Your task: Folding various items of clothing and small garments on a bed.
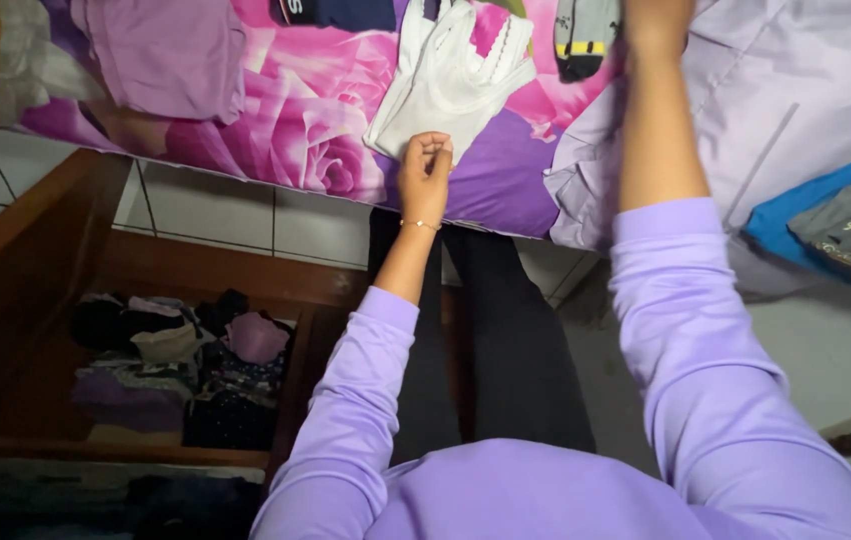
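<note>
Pink and purple rose-printed bedding (305, 120) is spread beneath both hands. A pale lilac garment (785, 90) is laid just right of the right arm. An open wooden drawer (95, 280) of folded clothes is seen well below the left hand. A white lace-trimmed top (450, 80) is pinched at its lower edge by the left hand (425, 175), fingers closed on the fabric. The right hand (657, 22) is raised beside a grey-and-yellow sock (583, 38); its fingers are cut off from view, so its grip cannot be told.

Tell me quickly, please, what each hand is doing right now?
Left hand: fingers pinched shut on the white garment.
Right hand: mostly out of frame, cannot tell.
</note>
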